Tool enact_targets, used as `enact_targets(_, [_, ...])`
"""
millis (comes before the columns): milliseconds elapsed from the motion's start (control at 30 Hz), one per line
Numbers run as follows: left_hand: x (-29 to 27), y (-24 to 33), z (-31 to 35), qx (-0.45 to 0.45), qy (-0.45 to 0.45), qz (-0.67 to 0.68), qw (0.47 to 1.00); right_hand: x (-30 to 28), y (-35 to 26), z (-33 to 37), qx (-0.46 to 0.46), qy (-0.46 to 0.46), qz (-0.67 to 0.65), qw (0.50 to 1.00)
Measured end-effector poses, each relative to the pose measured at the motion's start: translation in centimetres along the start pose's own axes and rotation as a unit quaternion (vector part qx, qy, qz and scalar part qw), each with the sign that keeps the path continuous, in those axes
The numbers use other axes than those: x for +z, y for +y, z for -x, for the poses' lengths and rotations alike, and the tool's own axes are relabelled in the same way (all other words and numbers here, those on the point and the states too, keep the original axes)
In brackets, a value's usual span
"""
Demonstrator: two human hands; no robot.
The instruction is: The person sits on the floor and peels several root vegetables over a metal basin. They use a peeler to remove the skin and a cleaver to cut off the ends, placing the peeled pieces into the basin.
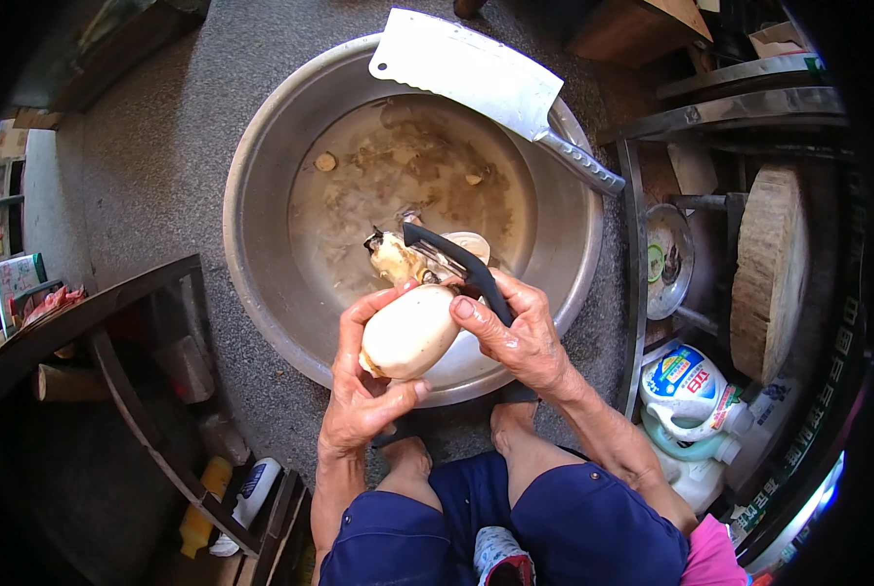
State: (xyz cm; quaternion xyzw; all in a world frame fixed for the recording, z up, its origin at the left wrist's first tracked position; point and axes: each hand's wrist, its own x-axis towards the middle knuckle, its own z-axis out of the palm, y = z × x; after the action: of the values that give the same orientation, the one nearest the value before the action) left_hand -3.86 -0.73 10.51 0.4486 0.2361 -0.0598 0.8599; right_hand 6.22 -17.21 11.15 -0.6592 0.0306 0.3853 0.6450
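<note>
Over the near side of a large metal basin [261, 234], my left hand [354, 391] grips a pale lotus root [407, 334]. The root's larger section faces me, and a smaller, dark-tipped section [395, 260] points away. In my right hand [525, 337] is a black-handled peeler [478, 273], its metal blade close to the joint between the sections; whether it touches is unclear. My right thumb rests against the root. Murky water [412, 195] fills the basin's bottom, with brownish scraps and small cut pieces [325, 161] in it. Behind the peeler, a pale round thing is partly hidden.
A cleaver [471, 73] lies across the basin's far rim, handle to the right. On the right, a metal rack [632, 293] holds a thick round wooden board [769, 273], a bowl [668, 259] and detergent jugs [686, 391]. A wooden shelf [144, 391] with bottles stands left.
</note>
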Motion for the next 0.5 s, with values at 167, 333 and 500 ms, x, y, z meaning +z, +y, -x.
enact_targets(167, [-1.0, 0.5, -0.1, -0.022, -0.005, -0.127, 0.992, -0.8, 0.0, 0.0, -0.071, -0.049, 0.068, 0.994])
enact_targets(333, [0.0, 0.1, 0.2, 0.055, 0.025, -0.218, 0.974, -0.7, 0.6, -0.2, -0.131, -0.077, 0.080, 0.985])
enact_targets(500, [0.7, 0.0, 0.1, 0.044, 0.086, -0.291, 0.952, 0.0, 0.3, 0.0, -0.067, -0.020, 0.083, 0.994])
